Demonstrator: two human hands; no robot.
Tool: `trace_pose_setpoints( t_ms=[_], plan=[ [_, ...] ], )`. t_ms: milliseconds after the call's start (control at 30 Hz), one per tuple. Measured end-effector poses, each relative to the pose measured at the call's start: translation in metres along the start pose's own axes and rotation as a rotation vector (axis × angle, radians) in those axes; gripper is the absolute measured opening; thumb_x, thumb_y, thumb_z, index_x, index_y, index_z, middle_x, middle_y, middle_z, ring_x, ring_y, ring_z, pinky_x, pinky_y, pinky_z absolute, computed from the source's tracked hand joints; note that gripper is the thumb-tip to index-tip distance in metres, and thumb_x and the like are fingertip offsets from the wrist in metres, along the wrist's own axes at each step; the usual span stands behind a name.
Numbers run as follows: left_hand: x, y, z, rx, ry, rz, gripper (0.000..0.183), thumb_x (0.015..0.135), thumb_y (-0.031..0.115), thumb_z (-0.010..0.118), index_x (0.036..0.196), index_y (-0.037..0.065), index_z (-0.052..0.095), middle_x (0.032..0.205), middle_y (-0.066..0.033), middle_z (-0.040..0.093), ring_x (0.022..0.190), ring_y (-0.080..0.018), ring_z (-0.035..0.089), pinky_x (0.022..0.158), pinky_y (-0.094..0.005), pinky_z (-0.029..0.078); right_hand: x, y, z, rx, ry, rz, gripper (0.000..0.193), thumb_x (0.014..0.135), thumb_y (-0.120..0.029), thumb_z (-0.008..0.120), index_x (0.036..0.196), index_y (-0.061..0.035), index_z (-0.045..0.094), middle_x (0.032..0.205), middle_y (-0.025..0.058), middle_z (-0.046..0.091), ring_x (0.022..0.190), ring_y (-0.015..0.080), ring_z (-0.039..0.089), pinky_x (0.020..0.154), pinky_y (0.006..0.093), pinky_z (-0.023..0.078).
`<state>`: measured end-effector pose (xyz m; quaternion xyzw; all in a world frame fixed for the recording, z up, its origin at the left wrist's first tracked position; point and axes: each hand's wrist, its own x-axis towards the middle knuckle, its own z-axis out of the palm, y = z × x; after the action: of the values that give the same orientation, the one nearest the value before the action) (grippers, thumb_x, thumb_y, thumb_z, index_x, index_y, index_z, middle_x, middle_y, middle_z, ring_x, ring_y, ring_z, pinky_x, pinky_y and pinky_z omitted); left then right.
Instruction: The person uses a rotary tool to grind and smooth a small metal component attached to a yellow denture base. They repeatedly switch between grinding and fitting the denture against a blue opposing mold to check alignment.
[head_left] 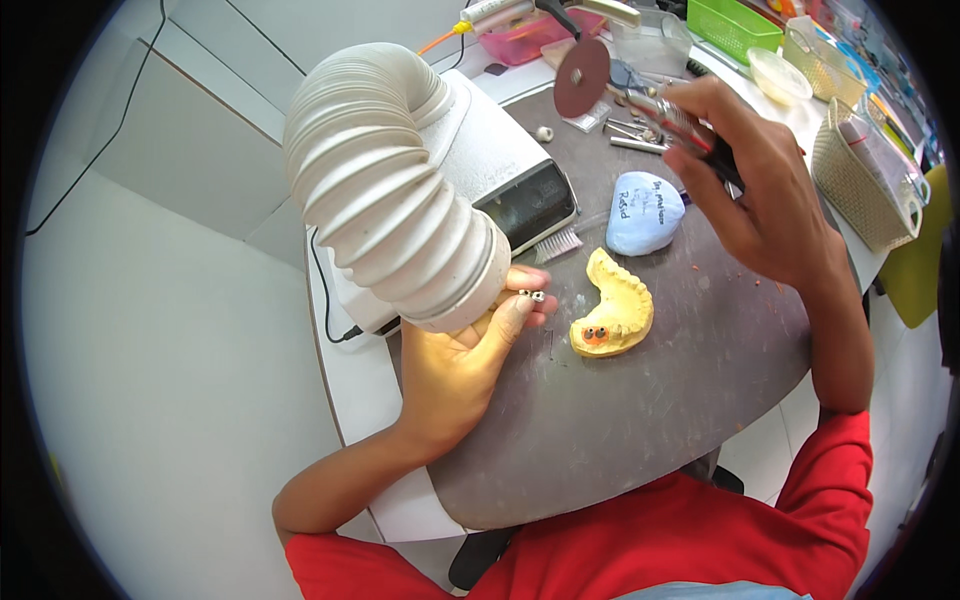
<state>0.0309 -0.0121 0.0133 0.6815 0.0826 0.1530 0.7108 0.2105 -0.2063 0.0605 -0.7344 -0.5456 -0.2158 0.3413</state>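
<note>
Left hand was up at the mouth of the ribbed white hose, fingertips pinched together on a small metal crown piece, held just off the hose rim. Right hand was raised over the bench, fingers wrapped and clamped round a handpiece carrying a dark red disc at its tip, well apart from the crown piece. On the bench between the hands lay a yellow cast with two orange spots at its near end, and just behind it a pale blue cast. Loose burs lay near the disc; baskets stood at the far right. The crown piece looked tiny, hard, light and smooth, likely slippery and easily dropped; best pinched across its sides with fingertips. The casts looked brittle at thin edges.
</note>
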Motion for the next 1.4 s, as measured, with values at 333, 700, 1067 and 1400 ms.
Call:
trace_pose_setpoints(
  t_ms=[333,700,1067,1400],
  plan=[
    [0.004,0.014,0.007,-0.464,-0.049,-0.318,0.023,0.095,0.008,0.062,0.116,0.004,0.055,0.108,-0.0108,0.061,0.098,-0.0193,0.063,0.089,-0.0319,0.05,0.001,-0.01,-0.009,-0.091,-0.248,0.042,0.027,0.072,0.0,0.056,0.099,-0.0042,0.053,0.072,0.0138,0.056,0.062,0.0336,0.056,0.057,0.0418,0.04],
    [-0.004,0.008,0.009,-0.582,-0.129,-0.379,0.021,0.095,0.007,0.061,0.115,0.008,0.054,0.109,-0.0072,0.059,0.101,-0.0179,0.06,0.091,-0.0314,0.047,-0.002,-0.023,-0.006,-0.031,-0.419,-0.007,0.041,0.078,-0.039,0.077,0.075,-0.005,0.054,0.059,0.0073,0.053,0.051,0.0288,0.055,0.047,0.0382,0.039],
    [-0.002,0.01,0.008,-0.724,-0.299,-0.431,0.02,0.096,0.013,0.062,0.114,0.011,0.052,0.102,-0.0036,0.059,0.091,-0.0125,0.058,0.087,-0.0295,0.045,-0.009,-0.028,0.013,-0.067,-0.345,-0.031,0.065,0.063,-0.068,0.077,0.061,-0.006,0.055,0.053,0.0039,0.05,0.045,0.0227,0.054,0.042,0.035,0.038],
    [-0.002,0.01,0.005,-0.721,-0.347,-0.45,0.02,0.096,0.013,0.062,0.114,0.01,0.051,0.098,-0.0038,0.062,0.089,-0.0108,0.058,0.087,-0.0297,0.045,-0.011,-0.031,0.015,-0.099,-0.324,-0.072,0.065,0.066,-0.068,0.075,0.06,-0.0066,0.056,0.052,0.0047,0.051,0.043,0.0239,0.054,0.042,0.036,0.039]
  ],
)
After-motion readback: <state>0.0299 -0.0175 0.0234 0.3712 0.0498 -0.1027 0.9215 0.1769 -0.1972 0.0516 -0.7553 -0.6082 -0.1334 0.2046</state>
